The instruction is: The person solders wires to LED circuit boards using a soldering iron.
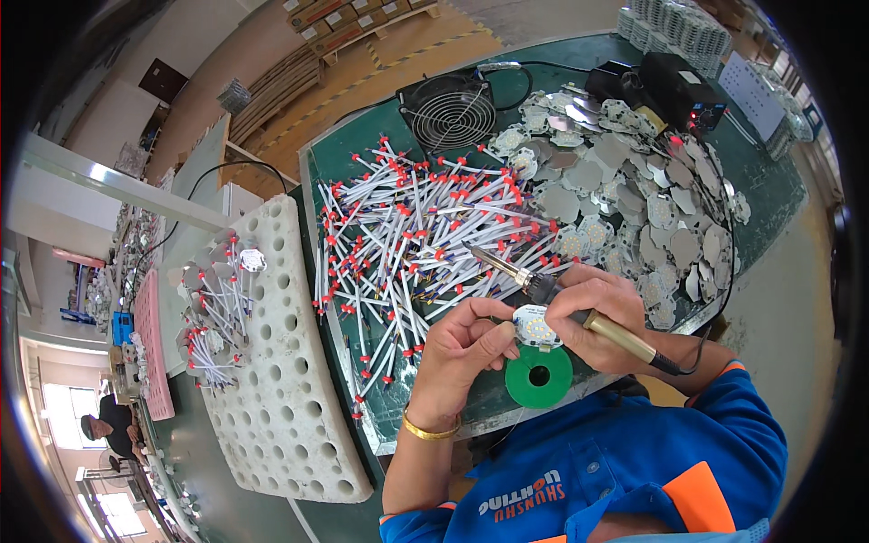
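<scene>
**Two hands, one round board, one soldering iron**

Far left, a white foam tray dotted with round holes carries two loose bundles of wired parts in its upper end; most holes lower down hold nothing. Beside it, on the green bench, lies a heap of white wires with red tips, too many to count.

The left hand, a gold bangle at its wrist, is closed in a pinch on the left edge of one small round white board, held just above a single green spool at the bench's near edge. The right hand is wrapped around the one soldering iron, its tip pointing up-left over the wires, its cord trailing right.

Behind the wires stands one black fan. To the right spreads a pile of round boards, uncountable, with one black box showing a red light. A white rectangular sheet lies at the far right corner; stacked cartons sit on the floor beyond.
</scene>
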Motion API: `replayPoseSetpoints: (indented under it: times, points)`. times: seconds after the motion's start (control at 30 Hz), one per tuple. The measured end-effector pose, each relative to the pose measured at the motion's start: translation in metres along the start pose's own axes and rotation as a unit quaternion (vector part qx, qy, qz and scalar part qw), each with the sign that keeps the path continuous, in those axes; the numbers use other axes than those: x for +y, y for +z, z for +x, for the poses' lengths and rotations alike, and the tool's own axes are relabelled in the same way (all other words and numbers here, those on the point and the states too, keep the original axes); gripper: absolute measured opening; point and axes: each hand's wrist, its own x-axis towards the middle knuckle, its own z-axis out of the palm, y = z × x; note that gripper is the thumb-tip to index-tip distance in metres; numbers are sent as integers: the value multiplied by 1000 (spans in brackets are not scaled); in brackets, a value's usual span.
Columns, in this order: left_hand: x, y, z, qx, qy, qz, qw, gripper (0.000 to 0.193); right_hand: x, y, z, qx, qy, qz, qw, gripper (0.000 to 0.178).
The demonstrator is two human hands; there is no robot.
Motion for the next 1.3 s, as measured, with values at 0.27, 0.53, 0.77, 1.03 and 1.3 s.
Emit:
replayPoseSetpoints:
  times: [0.27,0.53,0.77,1.03,1.3]
  points:
    - [-16,-12,9,-53,4,15,998,27,0,1,2,-14,44,73,996,15]
    - [-21,-5,14,-73,21,42,996,37,3,0,3,12,64,59,996,16]
    - [-22,-25,9,-24,125,-166,978,36,42,-45,-12,12,-18,-230,973,18]
    - [-11,-18,9,32,59,-47,997,28,57,-51,-9,-141,25,-399,906,30]
    - [-9,15,49,38,139,358,923,21,61,-45,-7,-145,52,-404,902,30]
